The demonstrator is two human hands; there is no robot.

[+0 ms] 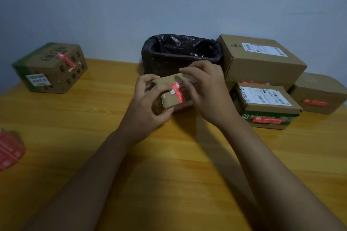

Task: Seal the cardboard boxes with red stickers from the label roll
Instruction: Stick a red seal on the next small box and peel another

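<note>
I have the small cardboard box [173,93] up off the wooden table [169,155], held near the middle of the view just in front of the bin lined with a black bag [180,52]. A red sticker [178,93] runs across its top face and down over the near edge. My left hand [148,103] grips the box's left end, fingers curled round it and thumb on top. My right hand [204,92] is over the right end with its fingers curled against the box; they are blurred, so I cannot tell whether they pinch the cardboard or press on the sticker.

My worry: if the sticker is only lightly tacked (its lower end looks barely wrapped), turning the box could lift a corner or crease it, leaving the flap loose. A slack left grip would let the box twist while the right hand rubs.

The label roll [9,150] lies at the table's left edge, well apart. One stickered box [50,67] sits far left; a stack of boxes [262,80] stands on the right.
</note>
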